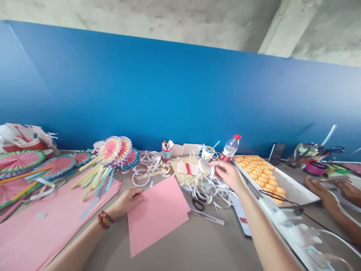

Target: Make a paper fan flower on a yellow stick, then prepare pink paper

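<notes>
My left hand (132, 200), with a red bead bracelet at the wrist, grips the upper left corner of a pink paper sheet (158, 214), its fingers curled. A second pink layer shows at the sheet's lower right edge. My right hand (228, 174) reaches over the white paper strips (221, 195), fingertips drawn together by a small white piece, too blurred to name. Black-handled scissors (198, 204) lie among the strips, partly covered. Beside the pink sheet is a clear ruler-like strip (208, 217). A phone (243, 220) rests below my right forearm.
Pink sheets (45, 233) and folded paper fans (113, 150) lie left. A pen cup (166, 151) and a red-capped bottle (230, 148) stand at the back. Right are a tray of orange, egg-shaped things (299, 190), a power strip (296, 229) and another person's hands (324, 192).
</notes>
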Motion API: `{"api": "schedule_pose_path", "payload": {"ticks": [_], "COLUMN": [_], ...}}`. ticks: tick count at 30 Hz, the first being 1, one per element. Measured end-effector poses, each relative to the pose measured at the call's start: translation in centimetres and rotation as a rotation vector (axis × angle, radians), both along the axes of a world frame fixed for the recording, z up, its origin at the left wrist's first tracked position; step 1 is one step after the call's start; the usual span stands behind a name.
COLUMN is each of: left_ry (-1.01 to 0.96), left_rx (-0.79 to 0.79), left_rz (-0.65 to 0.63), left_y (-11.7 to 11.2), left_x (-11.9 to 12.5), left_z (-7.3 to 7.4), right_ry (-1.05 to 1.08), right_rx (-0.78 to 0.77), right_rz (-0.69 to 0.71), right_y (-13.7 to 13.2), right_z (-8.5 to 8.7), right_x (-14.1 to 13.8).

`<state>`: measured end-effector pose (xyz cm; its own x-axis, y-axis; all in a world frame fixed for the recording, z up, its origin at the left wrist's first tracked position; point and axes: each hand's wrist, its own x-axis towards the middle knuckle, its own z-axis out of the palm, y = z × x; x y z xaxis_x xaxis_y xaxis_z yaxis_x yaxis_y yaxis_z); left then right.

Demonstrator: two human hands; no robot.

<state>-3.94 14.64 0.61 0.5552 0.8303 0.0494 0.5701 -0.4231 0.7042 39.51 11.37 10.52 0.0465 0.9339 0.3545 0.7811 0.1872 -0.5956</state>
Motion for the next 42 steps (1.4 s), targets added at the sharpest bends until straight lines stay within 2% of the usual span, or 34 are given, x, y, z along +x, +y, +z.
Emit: {"api": "schedule_pose_path", "payload": {"ticks": [3, 5, 7, 10, 14, 17, 21, 24, 28, 33, 36, 38, 40, 42], "left_ry": [-0.028, -0.042, -0.053, -0.070, -0.099, -0.136, -0.176, -0.194, -0.213, -0.216, -0.214, -0.215, -0.212, -0.210], "left_rx": [-0.001, 0.011, 0.022, 0.017, -0.036, -0.081, -0.108, -0.123, -0.141, -0.113, -0.051, 0.007, 0.074, 0.162], "left_rz": [0.017, 0.018, 0.020, 0.033, 0.050, 0.061, 0.076, 0.081, 0.063, 0.067, 0.125, 0.187, 0.259, 0.370], "left_y": [0.0, 0.0, 0.0, -0.1, -0.1, -0.1, -0.1, -0.2, -0.5, -0.8, -0.7, -0.5, -0.2, -0.1], "left_x": [0.2, 0.4, 0.6, 0.6, 0.5, 0.3, 0.2, 0.3, 0.6, 1.0, 0.8, 0.1, -1.6, -4.3], "left_z": [-0.3, -0.5, -0.5, -0.4, -0.5, -0.6, -0.7, -0.7, -0.5, 0.2, 1.3, 2.6, 4.5, 6.6], "right_ry": [0.013, 0.001, -0.027, -0.048, -0.002, 0.054, 0.133, 0.199, 0.278, 0.337, 0.406, 0.458, 0.503, 0.543], "right_rx": [0.118, 0.150, 0.154, 0.145, 0.135, 0.048, -0.152, -0.219, -0.212, -0.159, -0.207, -0.265, -0.302, -0.320], "right_rz": [-0.105, -0.112, -0.060, 0.004, -0.003, 0.060, 0.281, 0.304, 0.234, 0.161, 0.205, 0.283, 0.326, 0.323], "right_y": [5.7, 8.5, 10.1, 10.7, 9.0, 5.7, -0.1, -3.0, -4.0, -4.1, -4.5, -4.9, -5.2, -5.3], "right_z": [0.8, 0.7, 0.4, -0.1, -0.5, -1.4, -3.9, -6.1, -8.1, -9.0, -8.8, -8.6, -8.4, -8.3], "right_x": [-0.4, -1.2, -2.1, -2.9, -3.5, -4.7, -8.0, -10.0, -10.8, -10.5, -10.5, -10.6, -10.7, -10.8]}}
